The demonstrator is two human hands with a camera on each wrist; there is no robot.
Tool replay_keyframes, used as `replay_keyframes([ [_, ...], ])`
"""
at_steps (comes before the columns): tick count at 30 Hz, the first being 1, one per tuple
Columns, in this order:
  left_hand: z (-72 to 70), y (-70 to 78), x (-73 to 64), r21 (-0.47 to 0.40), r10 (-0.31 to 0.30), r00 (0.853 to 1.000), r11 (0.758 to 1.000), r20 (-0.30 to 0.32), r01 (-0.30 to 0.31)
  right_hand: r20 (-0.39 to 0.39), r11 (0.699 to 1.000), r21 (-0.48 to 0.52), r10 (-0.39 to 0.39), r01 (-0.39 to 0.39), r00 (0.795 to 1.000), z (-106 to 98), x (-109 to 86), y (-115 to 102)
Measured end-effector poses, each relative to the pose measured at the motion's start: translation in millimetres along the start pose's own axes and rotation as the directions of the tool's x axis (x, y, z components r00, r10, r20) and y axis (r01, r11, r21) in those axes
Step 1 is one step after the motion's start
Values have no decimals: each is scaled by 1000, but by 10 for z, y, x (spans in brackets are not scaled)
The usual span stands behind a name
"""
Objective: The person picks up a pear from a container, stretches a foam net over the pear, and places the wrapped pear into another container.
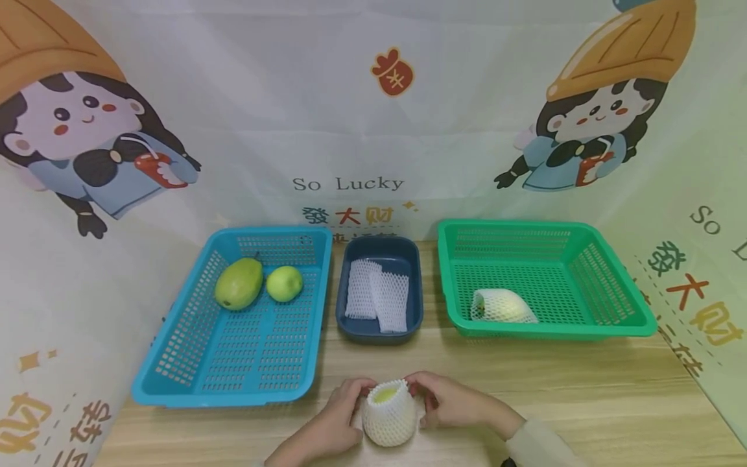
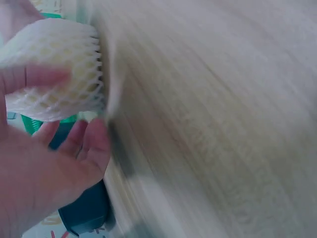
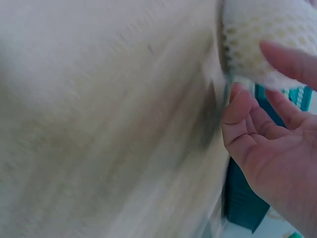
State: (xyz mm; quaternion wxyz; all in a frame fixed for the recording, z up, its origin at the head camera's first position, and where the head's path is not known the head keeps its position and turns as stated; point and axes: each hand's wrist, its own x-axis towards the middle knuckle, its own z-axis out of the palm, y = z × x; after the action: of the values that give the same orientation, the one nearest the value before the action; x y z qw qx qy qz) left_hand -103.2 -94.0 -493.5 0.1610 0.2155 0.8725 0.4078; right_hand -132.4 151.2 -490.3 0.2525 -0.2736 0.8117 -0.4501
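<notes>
A yellow-green fruit point(image 1: 385, 394) stands upright on the table in a white foam net sleeve point(image 1: 390, 421), its top showing through the opening. My left hand point(image 1: 341, 418) holds the sleeve from the left, fingers by the rim and thumb lower on the side. From the right, my right hand point(image 1: 452, 402) holds it, index finger at the rim. In the left wrist view, the left thumb point(image 2: 47, 76) lies across the netting point(image 2: 74, 64). The right thumb point(image 3: 287, 59) overlaps the netting in the right wrist view, with the other fingers bent below it.
At left, a blue basket point(image 1: 227, 400) holds a large green fruit point(image 1: 239, 283) and a smaller round one point(image 1: 284, 284). Empty foam sleeves point(image 1: 376, 295) lie in the dark blue bin point(image 1: 379, 338). A green basket point(image 1: 548, 329) at right contains a net-wrapped fruit point(image 1: 503, 306).
</notes>
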Motion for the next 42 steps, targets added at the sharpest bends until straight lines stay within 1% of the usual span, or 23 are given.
replay_keyframes([
  [2, -2, 27, -33, -13, -17, 998, 1000, 67, 18, 36, 1000, 19, 5, -6, 999, 23, -33, -19],
  [4, 9, 40, -42, -30, -27, 995, 999, 95, 30, 37, 1000, 19, 7, -8, 999, 58, -44, -26],
  [8, 16, 37, -31, -136, -19, 997, 990, 79, 30, 13, 999, 30, 25, -25, 1000, 90, -37, -10],
  [10, 6, 24, -22, -192, -19, 997, 981, 69, 32, 9, 998, 48, 28, -29, 1000, 81, -35, 8],
  [12, -8, 14, -14, -237, -28, 998, 971, 56, 40, 5, 998, 68, 15, -15, 1000, 66, -41, 28],
  [17, -22, 14, -1, -304, -27, 999, 952, 27, 35, -17, 993, 109, -52, 54, 998, 23, -74, 39],
  [20, -35, 47, -10, -320, -37, 999, 946, 32, 46, -34, 991, 112, -64, 68, 997, -8, -100, -2],
  [22, -41, 74, -22, -342, -52, 998, 938, 45, 64, -41, 992, 106, -71, 75, 997, -28, -117, -34],
  [23, -43, 92, -30, -355, -66, 996, 931, 54, 81, -44, 992, 98, -75, 79, 996, -37, -125, -48],
  [26, -32, 134, -58, -410, -102, 989, 902, 103, 136, -37, 994, 90, -60, 63, 998, -56, -146, -82],
  [28, -20, 157, -76, -462, -127, 979, 867, 161, 188, -18, 995, 87, -51, 52, 999, -52, -152, -96],
  [30, -2, 180, -95, -508, -139, 970, 832, 201, 225, 1, 996, 80, -38, 38, 999, -28, -157, -120],
  [32, 19, 201, -112, -517, -154, 964, 820, 215, 246, 0, 998, 47, -44, 44, 999, 19, -158, -155],
  [33, 31, 209, -121, -510, -166, 964, 822, 208, 252, -10, 999, 23, -45, 45, 999, 48, -155, -175],
  [35, 52, 224, -139, -460, -187, 967, 853, 171, 247, -46, 999, -30, -45, 43, 998, 104, -149, -221],
  [37, 67, 231, -154, -388, -211, 968, 887, 136, 248, -89, 997, -76, -29, 22, 996, 148, -142, -266],
  [39, 72, 229, -168, -314, -228, 968, 916, 107, 250, -129, 991, -131, -16, -1, 991, 176, -140, -295],
  [42, 69, 221, -184, -235, -239, 967, 939, 87, 253, -168, 982, -189, -7, -25, 986, 192, -150, -318],
])
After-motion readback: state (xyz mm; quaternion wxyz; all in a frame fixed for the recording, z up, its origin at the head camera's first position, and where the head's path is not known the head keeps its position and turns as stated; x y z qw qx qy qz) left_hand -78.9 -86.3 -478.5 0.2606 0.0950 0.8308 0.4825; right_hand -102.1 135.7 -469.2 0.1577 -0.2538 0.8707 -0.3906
